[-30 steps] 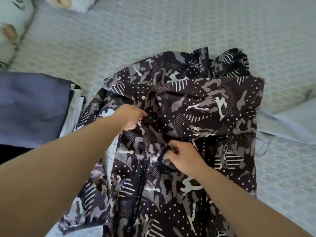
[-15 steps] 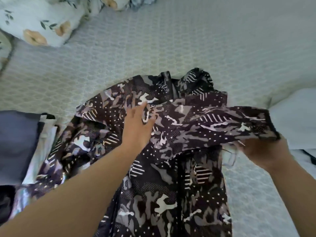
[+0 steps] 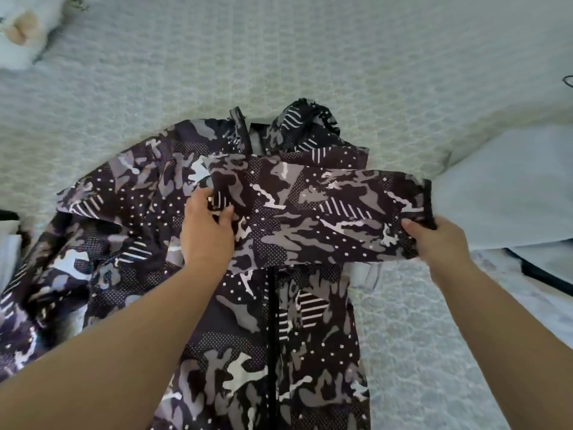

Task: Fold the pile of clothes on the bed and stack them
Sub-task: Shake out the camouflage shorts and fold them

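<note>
You have a jacket (image 3: 288, 231) that is black, grey and white, with blotchy camo shapes, little white dots and patches of white stripes. Its zip (image 3: 271, 336) is black, and so is the cuff (image 3: 429, 203). The bed cover (image 3: 310, 57) is pale green-white with a bumpy pattern. The cloth (image 3: 508, 187) beside it is plain light blue.
</note>
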